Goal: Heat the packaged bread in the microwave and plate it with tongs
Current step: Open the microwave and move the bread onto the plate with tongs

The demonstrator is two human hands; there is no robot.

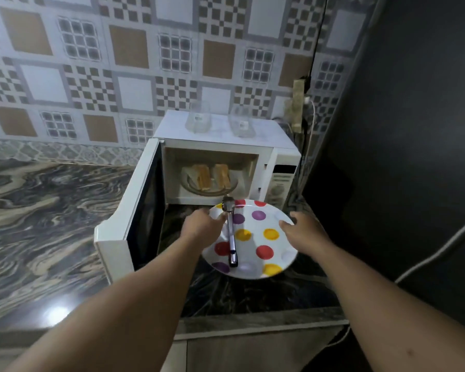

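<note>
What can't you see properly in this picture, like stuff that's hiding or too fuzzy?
- Head view: the left hand fingertips, hidden behind the plate rim.
- The bread in the microwave: too blurred to tell slices from wrapping.
- Microwave control panel: labels too small to read.
- Two glasses on top: stickers unreadable.
- The tongs tips: blurred, so their gap is unclear.

2 bread slices (211, 176), 2 glasses (198, 116), 1 plate (277, 253), 1 tongs (231, 237).

Shiny metal tongs (231, 232) on a glossy polka-dot plate (277, 251); polished, veined stone counter (51, 210).
</note>
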